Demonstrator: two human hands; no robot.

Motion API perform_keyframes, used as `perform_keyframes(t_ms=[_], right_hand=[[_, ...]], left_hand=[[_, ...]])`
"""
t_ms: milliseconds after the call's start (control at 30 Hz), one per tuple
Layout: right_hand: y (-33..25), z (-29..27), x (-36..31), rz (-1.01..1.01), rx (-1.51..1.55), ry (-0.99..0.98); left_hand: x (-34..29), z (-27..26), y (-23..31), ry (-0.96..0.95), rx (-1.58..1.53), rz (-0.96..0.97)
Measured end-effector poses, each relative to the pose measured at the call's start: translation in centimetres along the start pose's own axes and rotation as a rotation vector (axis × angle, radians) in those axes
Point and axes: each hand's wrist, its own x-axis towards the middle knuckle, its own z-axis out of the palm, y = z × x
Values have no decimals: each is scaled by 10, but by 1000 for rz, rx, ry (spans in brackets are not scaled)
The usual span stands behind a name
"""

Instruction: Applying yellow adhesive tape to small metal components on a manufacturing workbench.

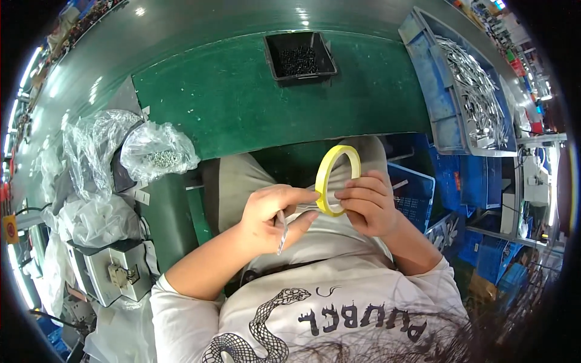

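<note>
A narrow roll of yellow tape (325,172) stands on edge in front of my body, above my lap. My right hand (372,206) grips it by its right side, fingers curled round the rim. On the other side, the index fingertip of my left hand (269,218) touches the tape's outer edge, with the thumb just below. A thin, shiny metal strip (282,231) is tucked in my left hand and sticks out toward me; the curled fingers hide part of it.
A black bin (268,57) of small dark parts sits on the green tabletop (230,97). At right stands a blue crate (433,91) full of metal strips. Clear plastic bags (160,142), one with small metal parts, and a metal fixture (115,272) are at left.
</note>
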Motion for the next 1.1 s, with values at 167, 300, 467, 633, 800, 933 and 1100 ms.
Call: perform_keyframes(t_ms=[167,300,467,633,800,933,1100], right_hand=[[-4,4,1,16,45,-17],[-4,5,1,23,31,-21],[-3,5,2,9,1,-31],[-4,6,3,4,0,-32],[-3,5,1,9,-32,-33],[-3,5,-1,-13,-72,-34],[-3,5,-2,-14,-55,-44]], left_hand=[[1,0,0,14,62,9],[1,1,0,28,85,0],[1,-2,-3,5,129,13],[1,0,-6,35,115,28],[2,2,-6,36,128,6],[2,2,-6,48,151,-6],[2,-2,-12,17,172,11]])
